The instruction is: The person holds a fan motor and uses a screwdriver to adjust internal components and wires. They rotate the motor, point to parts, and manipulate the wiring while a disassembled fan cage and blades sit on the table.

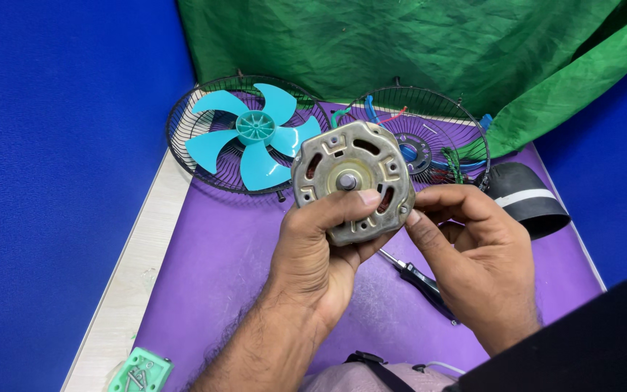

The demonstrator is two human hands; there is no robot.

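Observation:
A round grey metal fan motor with slots and a centre shaft is held up above the purple table. My left hand grips it from below, thumb pressed across its face near the shaft. My right hand touches the motor's right edge with its fingertips. Behind the motor, a teal fan blade lies in a black wire guard. A second wire guard holds coloured wires and a small ring.
Black-handled pliers lie on the table under my hands. A black cylindrical cover with a white band rests at the right. A green plastic plate with screws sits at the front left. Green cloth hangs behind, blue walls around.

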